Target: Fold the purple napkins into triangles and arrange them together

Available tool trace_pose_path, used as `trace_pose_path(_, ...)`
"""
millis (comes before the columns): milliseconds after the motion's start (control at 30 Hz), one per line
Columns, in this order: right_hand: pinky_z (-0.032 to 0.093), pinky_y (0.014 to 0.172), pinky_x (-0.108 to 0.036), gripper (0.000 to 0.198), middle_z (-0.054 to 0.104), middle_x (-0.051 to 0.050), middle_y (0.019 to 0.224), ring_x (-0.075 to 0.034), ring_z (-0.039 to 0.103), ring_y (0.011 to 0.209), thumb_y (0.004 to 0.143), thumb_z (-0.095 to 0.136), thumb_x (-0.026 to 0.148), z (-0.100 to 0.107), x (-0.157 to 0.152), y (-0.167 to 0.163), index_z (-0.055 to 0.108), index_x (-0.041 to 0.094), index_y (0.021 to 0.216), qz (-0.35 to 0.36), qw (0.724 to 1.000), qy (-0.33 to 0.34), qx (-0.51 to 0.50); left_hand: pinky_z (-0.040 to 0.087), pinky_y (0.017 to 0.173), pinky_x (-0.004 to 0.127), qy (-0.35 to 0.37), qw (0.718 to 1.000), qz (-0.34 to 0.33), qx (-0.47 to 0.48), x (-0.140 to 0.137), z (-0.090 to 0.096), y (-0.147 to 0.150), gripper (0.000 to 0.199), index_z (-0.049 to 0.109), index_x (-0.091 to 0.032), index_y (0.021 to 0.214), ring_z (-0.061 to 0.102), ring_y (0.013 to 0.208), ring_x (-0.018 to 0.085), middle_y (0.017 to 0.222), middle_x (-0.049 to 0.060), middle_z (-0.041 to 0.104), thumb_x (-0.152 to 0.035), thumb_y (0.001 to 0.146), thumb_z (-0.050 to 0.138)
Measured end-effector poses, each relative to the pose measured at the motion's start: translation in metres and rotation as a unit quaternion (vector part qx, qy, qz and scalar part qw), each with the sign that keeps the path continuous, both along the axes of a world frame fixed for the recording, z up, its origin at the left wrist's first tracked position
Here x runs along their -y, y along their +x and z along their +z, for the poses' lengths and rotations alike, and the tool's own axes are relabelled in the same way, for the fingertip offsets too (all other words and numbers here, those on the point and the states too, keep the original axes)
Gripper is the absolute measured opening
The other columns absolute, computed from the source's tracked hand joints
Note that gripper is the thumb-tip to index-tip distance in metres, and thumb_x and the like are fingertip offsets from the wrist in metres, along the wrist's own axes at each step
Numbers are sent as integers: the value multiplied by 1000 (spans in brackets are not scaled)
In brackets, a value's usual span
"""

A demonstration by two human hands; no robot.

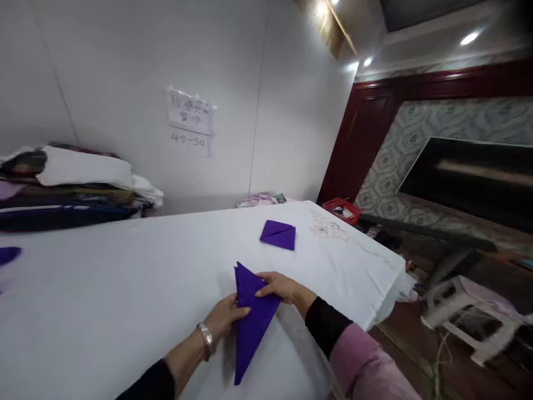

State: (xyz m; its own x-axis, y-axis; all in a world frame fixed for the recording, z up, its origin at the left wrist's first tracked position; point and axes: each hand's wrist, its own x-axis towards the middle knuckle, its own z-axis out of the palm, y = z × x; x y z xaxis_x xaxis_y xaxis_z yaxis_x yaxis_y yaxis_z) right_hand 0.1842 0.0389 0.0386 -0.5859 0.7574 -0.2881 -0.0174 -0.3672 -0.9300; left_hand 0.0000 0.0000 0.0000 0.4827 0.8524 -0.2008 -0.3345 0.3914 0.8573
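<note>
A purple cloth napkin (255,319), folded into a layered triangle, is held between my two hands over the white-covered table (158,278). My left hand (225,318) pinches its left edge, thumb on top and fingers hidden behind the cloth. From the upper right, my right hand (277,287) grips the napkin the same way, thumb pressed on the front. One point of the triangle faces away from me and a long point faces toward me. Beyond my hands, a second purple napkin (278,235), folded into a flat square-like packet, lies on the table.
Stacked folded cloths (83,183) stand at the back left against the wall. Part of another purple cloth (8,254) shows at the left edge. A red basket (350,214) sits past the table's far right corner; a plastic stool (474,311) stands on the floor at right.
</note>
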Motion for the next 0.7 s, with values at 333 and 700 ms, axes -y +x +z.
trace_pose_path(333, 50, 71, -33, 40, 69, -3, 80, -17, 63, 66, 56, 69, 11, -30, -7, 7, 63, 16, 96, -244, 963, -8, -111, 48, 63, 28, -8, 974, 87, -209, -38, 22, -22, 65, 56, -14, 111, 64, 68, 19, 66, 0, 67, -26, 51, 78)
trace_pose_path(700, 50, 85, -33, 22, 67, -8, 96, -17, 63, 92, 80, 45, 22, -73, -84, -3, 55, 16, 100, -532, 835, 33, -139, 52, 66, 29, -3, 959, 187, -213, -27, 9, -47, 47, 58, -12, 102, 63, 66, 15, 90, 12, 70, -30, 60, 71)
